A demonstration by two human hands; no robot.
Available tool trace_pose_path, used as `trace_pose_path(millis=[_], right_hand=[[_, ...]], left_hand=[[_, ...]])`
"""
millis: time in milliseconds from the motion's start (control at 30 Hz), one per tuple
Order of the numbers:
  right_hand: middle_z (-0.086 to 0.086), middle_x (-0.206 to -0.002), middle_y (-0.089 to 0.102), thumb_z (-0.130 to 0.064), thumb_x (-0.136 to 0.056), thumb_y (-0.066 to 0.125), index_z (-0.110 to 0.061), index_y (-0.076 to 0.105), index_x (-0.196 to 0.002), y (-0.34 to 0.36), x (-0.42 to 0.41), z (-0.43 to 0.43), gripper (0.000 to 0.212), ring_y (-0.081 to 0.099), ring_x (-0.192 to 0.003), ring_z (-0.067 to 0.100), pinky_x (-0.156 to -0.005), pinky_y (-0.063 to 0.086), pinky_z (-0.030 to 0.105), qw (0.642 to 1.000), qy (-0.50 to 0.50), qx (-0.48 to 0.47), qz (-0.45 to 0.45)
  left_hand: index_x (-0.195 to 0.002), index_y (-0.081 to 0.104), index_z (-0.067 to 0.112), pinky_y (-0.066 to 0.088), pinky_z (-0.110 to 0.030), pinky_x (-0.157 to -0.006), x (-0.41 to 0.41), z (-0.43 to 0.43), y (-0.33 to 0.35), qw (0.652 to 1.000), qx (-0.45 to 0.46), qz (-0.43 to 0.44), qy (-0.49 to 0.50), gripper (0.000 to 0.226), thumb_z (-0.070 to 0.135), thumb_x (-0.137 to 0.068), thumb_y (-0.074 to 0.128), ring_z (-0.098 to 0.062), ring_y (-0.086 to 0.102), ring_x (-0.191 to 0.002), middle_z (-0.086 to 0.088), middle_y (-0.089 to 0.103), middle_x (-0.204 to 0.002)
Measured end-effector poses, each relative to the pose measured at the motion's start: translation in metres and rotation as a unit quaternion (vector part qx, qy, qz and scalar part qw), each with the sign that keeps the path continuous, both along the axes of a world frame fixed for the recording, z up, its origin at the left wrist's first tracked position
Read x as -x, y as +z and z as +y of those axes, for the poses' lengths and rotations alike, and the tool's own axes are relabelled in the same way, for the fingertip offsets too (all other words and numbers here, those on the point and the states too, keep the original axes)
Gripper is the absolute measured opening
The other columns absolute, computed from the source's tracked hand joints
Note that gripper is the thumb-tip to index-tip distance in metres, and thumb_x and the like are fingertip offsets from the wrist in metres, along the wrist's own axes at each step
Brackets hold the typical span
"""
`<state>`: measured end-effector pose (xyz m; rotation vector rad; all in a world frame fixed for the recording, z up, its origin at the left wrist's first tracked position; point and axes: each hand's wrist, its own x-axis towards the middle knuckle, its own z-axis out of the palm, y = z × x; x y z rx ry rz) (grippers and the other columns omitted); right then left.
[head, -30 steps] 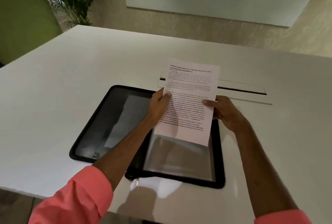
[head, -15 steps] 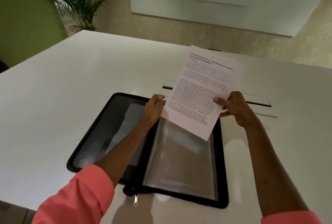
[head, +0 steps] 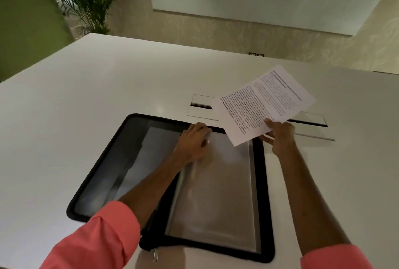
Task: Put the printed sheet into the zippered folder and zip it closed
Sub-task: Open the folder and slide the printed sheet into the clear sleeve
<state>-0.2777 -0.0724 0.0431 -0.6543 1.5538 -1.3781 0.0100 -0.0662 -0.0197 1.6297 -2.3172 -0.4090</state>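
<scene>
1. While the zippered folder (head: 90, 186) lies open and flat across the lower centre of the frame on the white table (head: 64, 106), the step in hand appears to be opening a clear sleeve (head: 216, 193) on its right half to take the sheet.
2. The left hand (head: 192, 141) rests at the sleeve's top edge, fingers curled down onto the plastic; whether it has pinched a layer cannot be told, as the fingertips are blurred.
3. The right hand (head: 280, 137) pinches the printed sheet (head: 263, 104) by its lower edge, thumb on the printed face and fingers behind, holding it in the air at centre right of the frame, above the folder's upper right corner.
4. The sheet's long axis runs diagonally, its heading toward the upper right and its foot toward the lower left, text facing the camera.
5. The next move likely calls for turning the sheet square with the sleeve's mouth and sliding it in while the left hand holds the opening apart.
6. The zip pull (head: 155, 254) hangs at the folder's bottom edge, not yet drawn.
</scene>
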Motion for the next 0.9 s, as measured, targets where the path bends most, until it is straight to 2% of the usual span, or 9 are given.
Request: trace_pose_path(millis=[133,300,400,467,567,700,800,900], right_hand=[[0.010,-0.114,0.074,-0.006,-0.097,0.074,-0.026,0.068,-0.105,-0.007,-0.005,-0.011,0.023,0.072,-0.112,0.034,-0.054,0.065,0.031,1.000,-0.011,-0.008,-0.027],[0.012,-0.112,0.075,-0.007,-0.097,0.074,-0.019,0.068,-0.121,0.000,0.003,-0.027,0.028,0.075,-0.105,0.030,-0.058,0.066,0.034,0.999,-0.017,0.004,-0.030],[0.013,-0.115,0.074,-0.008,-0.098,0.075,-0.016,0.067,-0.127,0.005,0.009,-0.034,0.031,0.076,-0.104,0.030,-0.060,0.067,0.035,0.998,-0.038,0.014,-0.049],[0.013,-0.117,0.074,-0.009,-0.099,0.074,-0.015,0.067,-0.131,0.006,0.014,-0.038,0.034,0.075,-0.105,0.030,-0.061,0.067,0.035,0.997,-0.057,0.018,-0.045],[0.010,-0.116,0.073,-0.010,-0.100,0.073,-0.015,0.067,-0.134,0.005,0.018,-0.040,0.036,0.074,-0.105,0.030,-0.060,0.067,0.035,0.996,-0.069,0.032,-0.036],[0.009,-0.114,0.073,-0.011,-0.100,0.074,-0.013,0.067,-0.133,0.004,0.017,-0.042,0.034,0.074,-0.105,0.030,-0.060,0.068,0.036,0.995,-0.077,0.043,-0.038],[0.007,-0.110,0.073,-0.011,-0.100,0.073,-0.017,0.068,-0.125,0.003,0.013,-0.043,0.026,0.074,-0.103,0.027,-0.059,0.067,0.035,0.995,-0.068,0.054,-0.041],[0.006,-0.108,0.074,-0.011,-0.101,0.071,-0.024,0.068,-0.106,0.003,0.005,-0.046,0.014,0.074,-0.104,0.027,-0.059,0.067,0.035,0.996,-0.059,0.062,-0.026]], left_hand=[[-0.140,0.061,0.020,0.047,-0.042,-0.110,0.003,-0.007,-0.003,0.998,0.057,-0.003,-0.012,0.036,0.021,-0.104,0.059,-0.023,0.052,-0.137,0.000,0.055,-0.147],[-0.117,0.059,0.023,0.044,-0.035,-0.096,0.008,-0.017,0.002,0.997,0.071,0.013,0.004,0.017,0.019,-0.101,0.060,-0.022,0.058,-0.116,0.002,0.065,-0.121],[-0.112,0.055,0.024,0.037,-0.033,-0.088,0.009,-0.022,0.005,0.998,0.058,0.005,-0.004,0.021,0.014,-0.094,0.061,-0.022,0.058,-0.113,0.005,0.069,-0.111],[-0.115,0.055,0.025,0.033,-0.033,-0.088,0.012,-0.025,0.006,0.999,0.047,0.001,-0.012,0.029,0.011,-0.091,0.061,-0.021,0.057,-0.114,0.006,0.070,-0.109],[-0.122,0.060,0.025,0.034,-0.034,-0.094,0.015,-0.031,0.006,0.999,0.028,-0.007,-0.023,0.031,0.011,-0.094,0.060,-0.021,0.054,-0.119,0.004,0.068,-0.119],[-0.113,0.070,0.026,0.037,-0.038,-0.105,0.017,-0.035,0.005,1.000,-0.003,-0.014,-0.021,0.024,0.013,-0.094,0.062,-0.020,0.053,-0.123,0.003,0.061,-0.123],[-0.109,0.066,0.027,0.038,-0.041,-0.106,0.021,-0.034,0.008,1.000,-0.004,0.000,-0.019,0.015,0.020,-0.096,0.066,-0.020,0.056,-0.120,0.005,0.063,-0.120],[-0.109,0.062,0.028,0.041,-0.042,-0.102,0.024,-0.029,0.009,0.999,0.028,-0.002,-0.028,0.014,0.021,-0.096,0.064,-0.020,0.060,-0.112,0.008,0.068,-0.111]])
